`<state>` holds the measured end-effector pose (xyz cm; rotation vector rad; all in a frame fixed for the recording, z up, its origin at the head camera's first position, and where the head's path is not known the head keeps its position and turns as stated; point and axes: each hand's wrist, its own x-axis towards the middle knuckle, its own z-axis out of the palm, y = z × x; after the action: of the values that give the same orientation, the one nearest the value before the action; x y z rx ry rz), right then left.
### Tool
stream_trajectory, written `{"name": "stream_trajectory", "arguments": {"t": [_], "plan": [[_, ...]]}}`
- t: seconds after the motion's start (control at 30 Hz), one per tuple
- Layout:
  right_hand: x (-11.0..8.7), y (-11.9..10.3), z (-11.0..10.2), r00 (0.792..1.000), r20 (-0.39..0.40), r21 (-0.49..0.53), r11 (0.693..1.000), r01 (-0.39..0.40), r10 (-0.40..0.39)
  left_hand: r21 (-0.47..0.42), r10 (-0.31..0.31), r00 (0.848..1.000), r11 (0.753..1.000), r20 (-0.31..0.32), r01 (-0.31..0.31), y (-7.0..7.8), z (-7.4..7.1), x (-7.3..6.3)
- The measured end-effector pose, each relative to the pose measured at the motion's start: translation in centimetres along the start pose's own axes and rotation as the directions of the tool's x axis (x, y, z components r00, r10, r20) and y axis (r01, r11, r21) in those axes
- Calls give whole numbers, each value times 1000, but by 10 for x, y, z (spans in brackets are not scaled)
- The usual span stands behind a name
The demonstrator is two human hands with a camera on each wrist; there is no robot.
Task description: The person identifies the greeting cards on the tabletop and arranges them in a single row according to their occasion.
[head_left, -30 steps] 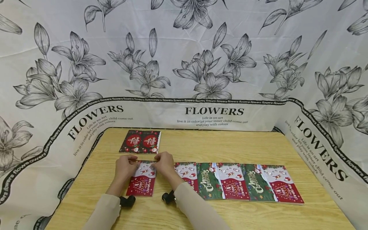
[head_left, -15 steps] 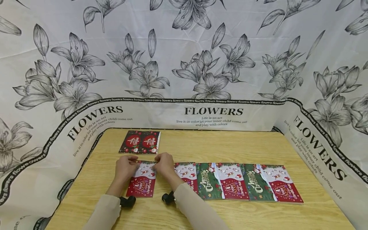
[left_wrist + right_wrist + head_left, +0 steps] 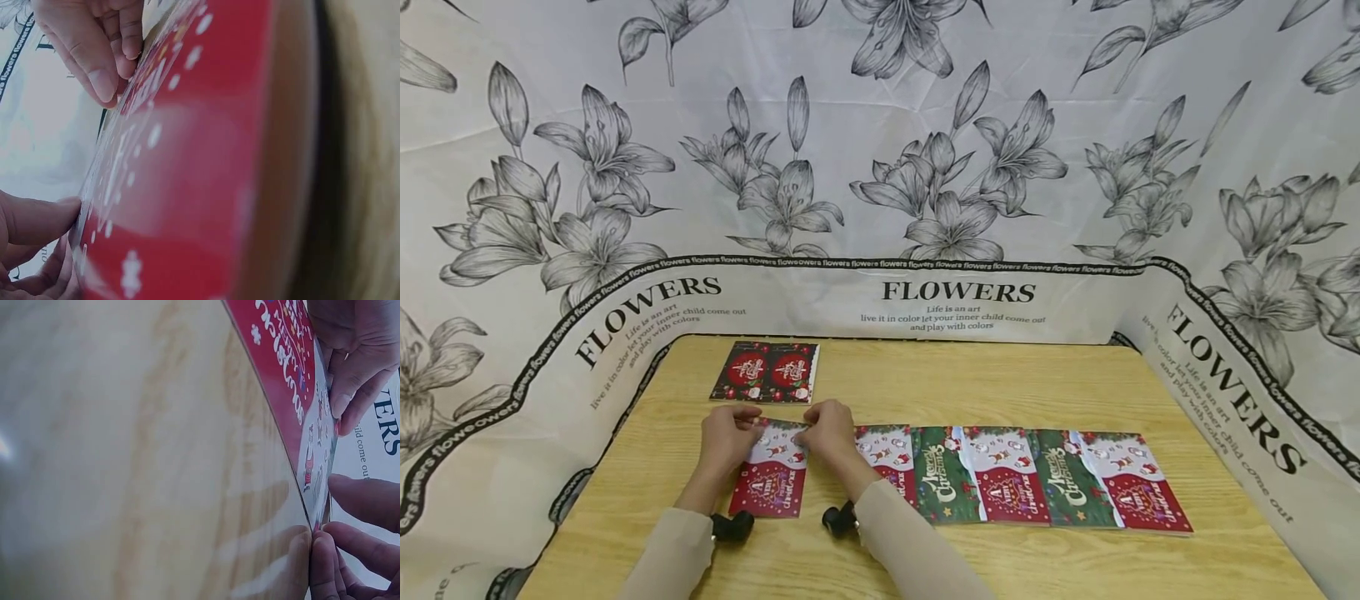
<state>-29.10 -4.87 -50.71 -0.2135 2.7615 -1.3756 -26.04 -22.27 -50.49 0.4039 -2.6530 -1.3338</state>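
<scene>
A red and white Christmas card (image 3: 769, 483) is held between the two hands at the left of the table. My left hand (image 3: 722, 442) pinches its far left corner, thumb on the printed face. At the far right corner my right hand (image 3: 832, 435) pinches it too, its thumb (image 3: 365, 499) on the near face and fingers behind. In the left wrist view, the card's red near part (image 3: 194, 162) fills the middle, with a dark shadow beside its near edge. Whether that edge touches the table cannot be told.
Red and green Christmas cards (image 3: 1006, 475) lie side by side in a row to the right, partly behind the right forearm. Black cards with red circles (image 3: 767, 371) lie beyond the hands. Flower-printed cloth (image 3: 955, 304) walls the wooden table (image 3: 1000, 383).
Both hands keep their grip in nearly the same place. The held card's near edge sits very slightly lower in the head view. The other cards have not moved.
</scene>
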Motion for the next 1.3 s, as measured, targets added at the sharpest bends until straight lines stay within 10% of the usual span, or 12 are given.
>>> {"name": "stream_trajectory", "arguments": {"t": [1.3], "plan": [[0, 0, -2, 998, -67, 142, 990, -6, 16, -80, 30, 1000, 996, -10, -30, -1, -6, 3]]}}
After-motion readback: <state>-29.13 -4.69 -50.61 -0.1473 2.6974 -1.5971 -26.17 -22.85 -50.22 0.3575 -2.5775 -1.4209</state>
